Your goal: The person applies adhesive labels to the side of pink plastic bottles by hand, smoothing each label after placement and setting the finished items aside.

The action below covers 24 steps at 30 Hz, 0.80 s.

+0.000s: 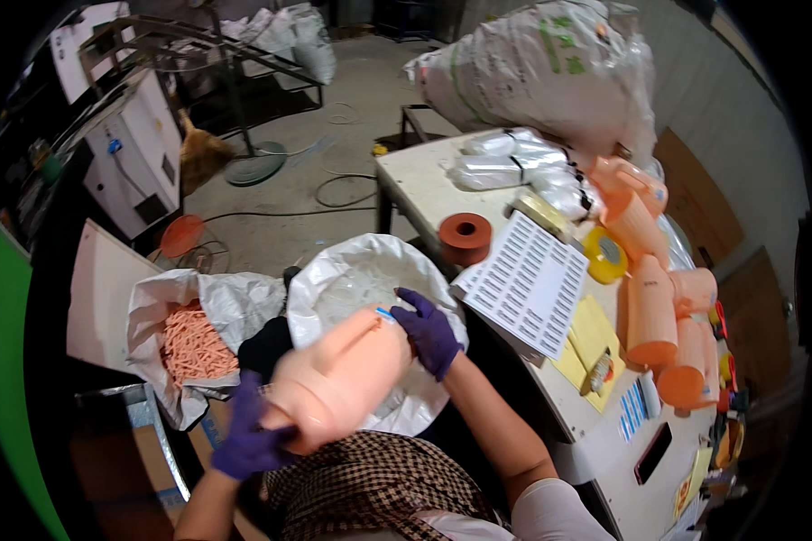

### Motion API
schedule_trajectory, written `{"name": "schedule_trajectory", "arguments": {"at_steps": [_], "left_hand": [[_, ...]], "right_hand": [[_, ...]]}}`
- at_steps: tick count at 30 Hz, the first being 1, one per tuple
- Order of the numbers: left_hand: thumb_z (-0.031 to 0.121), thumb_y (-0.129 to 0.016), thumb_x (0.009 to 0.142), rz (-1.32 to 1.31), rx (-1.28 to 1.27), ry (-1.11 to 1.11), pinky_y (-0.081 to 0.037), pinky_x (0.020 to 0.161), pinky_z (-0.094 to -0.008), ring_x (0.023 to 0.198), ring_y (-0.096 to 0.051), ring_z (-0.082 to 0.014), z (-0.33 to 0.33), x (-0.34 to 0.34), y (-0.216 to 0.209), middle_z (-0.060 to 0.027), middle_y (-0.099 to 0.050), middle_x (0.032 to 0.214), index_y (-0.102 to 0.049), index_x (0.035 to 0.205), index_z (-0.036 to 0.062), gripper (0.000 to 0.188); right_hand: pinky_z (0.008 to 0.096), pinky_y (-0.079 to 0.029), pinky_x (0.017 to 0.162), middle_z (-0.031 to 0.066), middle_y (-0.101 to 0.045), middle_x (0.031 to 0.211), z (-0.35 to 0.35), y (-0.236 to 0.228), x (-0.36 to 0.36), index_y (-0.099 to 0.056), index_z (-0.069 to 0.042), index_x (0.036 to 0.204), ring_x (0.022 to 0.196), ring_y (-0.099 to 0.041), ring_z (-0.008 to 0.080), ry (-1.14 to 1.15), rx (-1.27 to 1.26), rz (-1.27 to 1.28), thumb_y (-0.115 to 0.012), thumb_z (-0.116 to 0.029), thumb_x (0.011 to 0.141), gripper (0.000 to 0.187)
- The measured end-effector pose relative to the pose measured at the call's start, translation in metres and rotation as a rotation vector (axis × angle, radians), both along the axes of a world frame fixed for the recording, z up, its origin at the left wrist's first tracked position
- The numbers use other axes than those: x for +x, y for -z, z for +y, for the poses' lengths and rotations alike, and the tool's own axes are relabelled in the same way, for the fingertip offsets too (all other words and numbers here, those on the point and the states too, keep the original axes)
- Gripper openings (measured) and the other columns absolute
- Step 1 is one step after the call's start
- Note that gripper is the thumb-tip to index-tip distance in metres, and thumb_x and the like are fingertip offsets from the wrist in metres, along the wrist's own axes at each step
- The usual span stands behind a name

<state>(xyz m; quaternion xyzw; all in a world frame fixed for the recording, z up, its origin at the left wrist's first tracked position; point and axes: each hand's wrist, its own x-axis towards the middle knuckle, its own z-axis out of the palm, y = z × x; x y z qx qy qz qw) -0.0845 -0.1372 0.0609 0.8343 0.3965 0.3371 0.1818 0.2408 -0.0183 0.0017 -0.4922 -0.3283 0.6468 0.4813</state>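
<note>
A peach-coloured plastic jug [347, 374] with a moulded handle lies tilted across my lap, held between both hands. My left hand [248, 437], in a purple glove, grips its nearer, narrower end; that end is a little blurred. At the far end, my right hand [431, 334] in a matching glove closes against the jug's side, beside a small blue strip [385, 314]. Under and beyond the jug stands an open white woven sack [320, 279] with a clear plastic liner inside.
To the left, another white sack [144, 311] holds small peach plastic pieces [194, 343]. On the right-hand table [415, 167] are similar jugs [651, 311], label sheets [537, 279], tape rolls [465, 236], plastic bags and a phone [653, 453]. A large stuffed sack [541, 77] sits behind.
</note>
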Motion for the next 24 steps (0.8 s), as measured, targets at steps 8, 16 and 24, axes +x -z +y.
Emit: {"name": "schedule_trajectory", "arguments": {"at_steps": [8, 16, 24], "left_hand": [[0.031, -0.068, 0.088, -0.577, -0.296, 0.055, -0.047, 0.102, -0.0393, 0.113, -0.062, -0.0253, 0.093, 0.032, -0.064, -0.0172, -0.065, 0.125, -0.067, 0.109, -0.0028, 0.04], [0.022, -0.064, 0.097, -0.494, -0.758, 0.024, -0.047, 0.1, -0.0327, 0.112, -0.061, -0.0192, 0.161, 0.136, 0.129, -0.0093, -0.067, 0.122, -0.063, 0.125, -0.0016, 0.037], [0.017, -0.072, 0.088, -0.107, 0.067, 0.238, -0.046, 0.104, -0.0401, 0.119, -0.059, -0.0288, 0.147, 0.178, 0.025, -0.0123, -0.062, 0.128, -0.064, 0.121, 0.0073, 0.036]], "right_hand": [[0.0308, -0.052, 0.089, 0.0122, -0.072, 0.098, -0.158, -0.061, 0.045, -0.06, -0.005, 0.133, 0.09, -0.067, 0.0169, -0.343, 0.266, -0.787, -0.068, -0.02, 0.094, 0.043], [0.0443, -0.052, 0.084, 0.02, -0.066, 0.113, -0.174, -0.054, 0.258, -0.051, -0.005, 0.136, 0.098, -0.066, 0.0365, 0.705, -0.049, -1.683, -0.068, -0.028, 0.09, 0.055], [0.0389, -0.052, 0.074, 0.0137, -0.061, 0.093, -0.176, -0.052, 0.243, -0.065, -0.009, 0.124, 0.082, -0.064, 0.0287, 0.616, 0.369, -1.69, -0.067, -0.004, 0.083, 0.042]]}}
